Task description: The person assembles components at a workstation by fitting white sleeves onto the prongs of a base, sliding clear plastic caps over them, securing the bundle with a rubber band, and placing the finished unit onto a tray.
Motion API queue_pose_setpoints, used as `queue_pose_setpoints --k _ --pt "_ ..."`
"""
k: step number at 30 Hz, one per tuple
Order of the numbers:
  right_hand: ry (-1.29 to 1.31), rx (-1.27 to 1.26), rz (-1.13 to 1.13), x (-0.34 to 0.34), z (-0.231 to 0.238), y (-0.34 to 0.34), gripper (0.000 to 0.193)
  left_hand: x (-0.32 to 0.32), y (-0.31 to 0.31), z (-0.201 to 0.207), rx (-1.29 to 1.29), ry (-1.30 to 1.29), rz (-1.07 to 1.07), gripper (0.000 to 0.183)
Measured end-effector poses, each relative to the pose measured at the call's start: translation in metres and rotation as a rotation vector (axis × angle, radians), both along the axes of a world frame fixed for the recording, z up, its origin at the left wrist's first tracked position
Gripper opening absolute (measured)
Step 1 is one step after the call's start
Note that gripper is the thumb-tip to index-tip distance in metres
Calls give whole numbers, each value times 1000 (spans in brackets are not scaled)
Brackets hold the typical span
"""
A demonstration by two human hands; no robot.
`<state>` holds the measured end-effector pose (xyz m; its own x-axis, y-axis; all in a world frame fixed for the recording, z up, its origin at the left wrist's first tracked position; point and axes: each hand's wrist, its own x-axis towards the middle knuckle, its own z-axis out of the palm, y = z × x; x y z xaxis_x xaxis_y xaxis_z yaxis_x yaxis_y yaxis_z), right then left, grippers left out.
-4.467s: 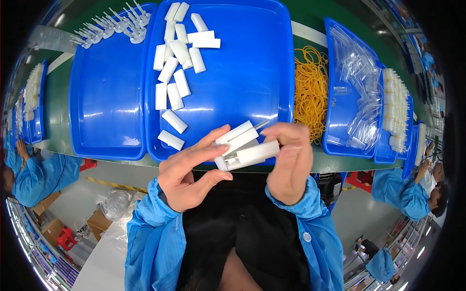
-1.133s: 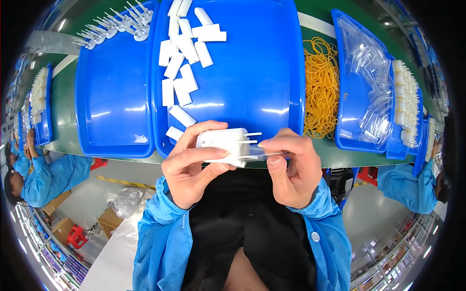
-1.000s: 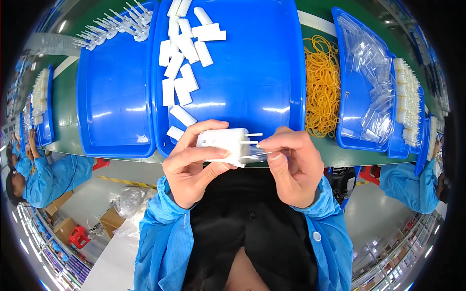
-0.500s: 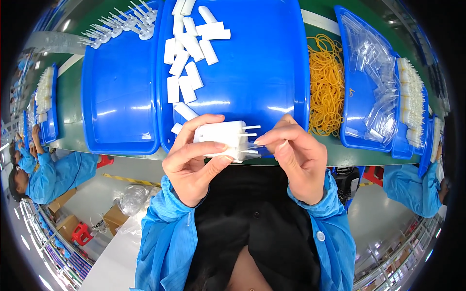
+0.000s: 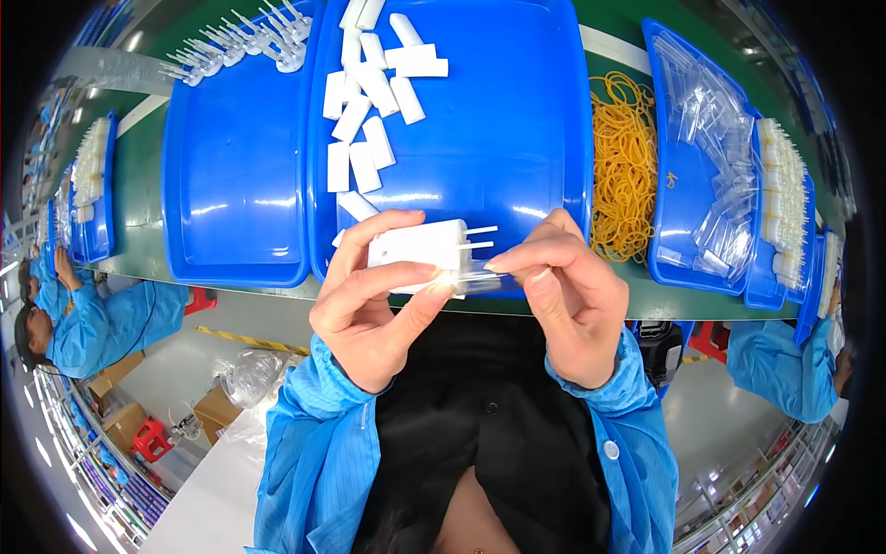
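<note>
My left hand [image 5: 369,319] is wrapped round a small bundle of white plastic pieces [image 5: 415,247] with thin white rods sticking out to the right. Thumb and fingers press it from both sides, above the near edge of the middle blue tray [image 5: 498,120]. Close by, my right hand [image 5: 580,300] pinches the right end of a clear thin-walled tube [image 5: 475,277]. That tube lies over the lower rods of the bundle; how far it reaches in is hard to make out. White blocks [image 5: 374,88] lie scattered along the left side of the middle tray.
A left blue tray [image 5: 235,175] carries white stemmed parts [image 5: 288,51] at its far end. Right of the middle tray lie yellow rubber bands [image 5: 623,175], then a tray of clear tubes [image 5: 720,120] and rows of white pieces [image 5: 783,203]. Co-workers' blue sleeves [image 5: 120,323] show at both sides.
The clear tube now lies further along the lower rods. Both hands keep their grip, the bundle tilting slightly. The whole view has shifted a little.
</note>
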<state>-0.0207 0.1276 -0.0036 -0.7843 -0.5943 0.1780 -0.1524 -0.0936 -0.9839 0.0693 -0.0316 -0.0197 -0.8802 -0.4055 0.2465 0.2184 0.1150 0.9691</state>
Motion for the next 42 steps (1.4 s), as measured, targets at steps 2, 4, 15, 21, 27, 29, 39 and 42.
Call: queue_pose_setpoints --k 2,4,15,21,27,29,39,42 --pt "139 45 -60 1 1 -1 8 0 0 -1 15 3 -9 25" --pt "125 46 -81 1 1 -1 8 -1 -1 0 30 7 -19 24" --pt "104 60 -133 -7 3 9 9 5 -9 4 94 -14 -199 26" --pt "248 110 -75 -9 8 7 8 6 -12 3 -10 -21 -207 28" --pt "67 71 -49 -9 7 13 12 6 -9 -4 265 12 -219 30" --pt "-134 -6 -46 -9 5 17 17 7 -9 -6 398 11 -228 30" --pt "-254 -24 119 -22 0 30 16 12 -11 -3 506 -73 -243 35" --pt "-139 40 204 -25 -1 32 16 12 -11 -4 466 -73 -287 37"
